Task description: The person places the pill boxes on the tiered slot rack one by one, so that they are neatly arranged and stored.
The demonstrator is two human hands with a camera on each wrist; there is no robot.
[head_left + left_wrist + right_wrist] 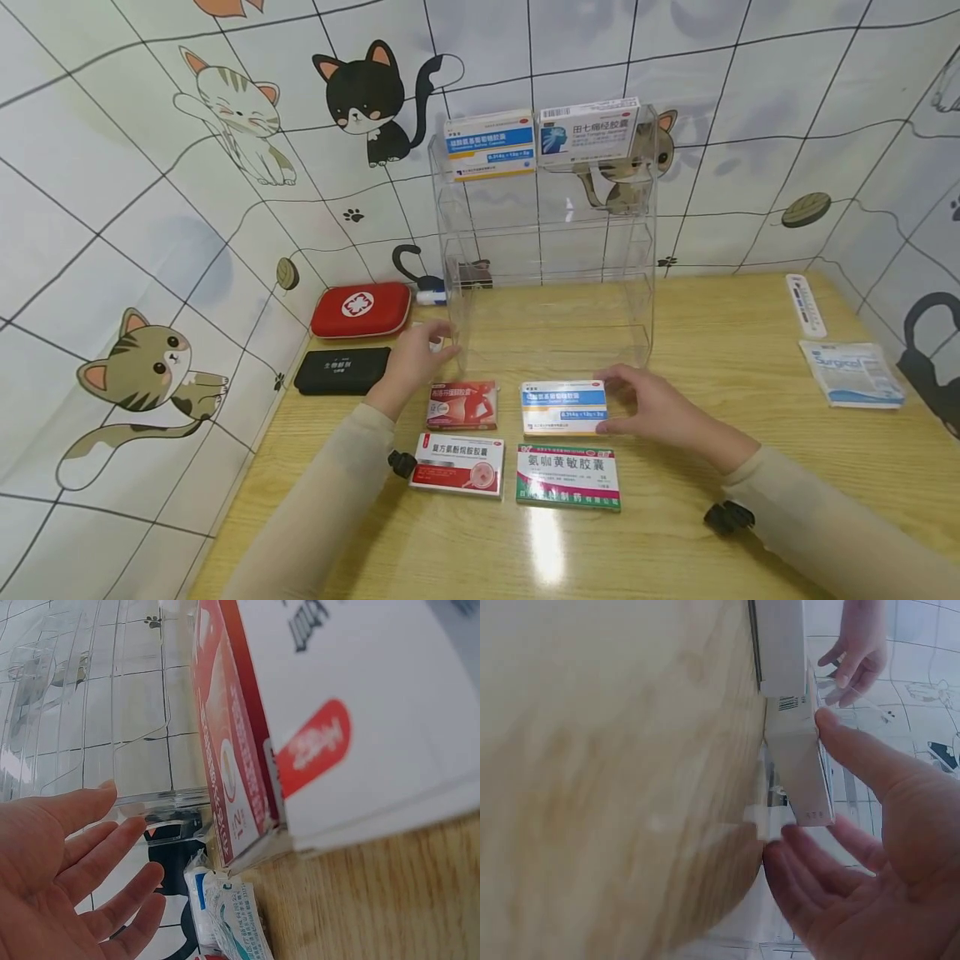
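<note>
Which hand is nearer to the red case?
Left. The left hand is just right of the red case; the right hand is farther right, at a blue-white box.

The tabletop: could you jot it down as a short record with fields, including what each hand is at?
Left hand: by the left side of the clear rack; contact unclear
Right hand: thumb and fingers around the right end of the blue-and-white box
Other boxes on table: red box, red-and-white box, green-and-white box
Rack's top tier: second blue-and-white box, white box
Left of rack: red case, black case
</note>
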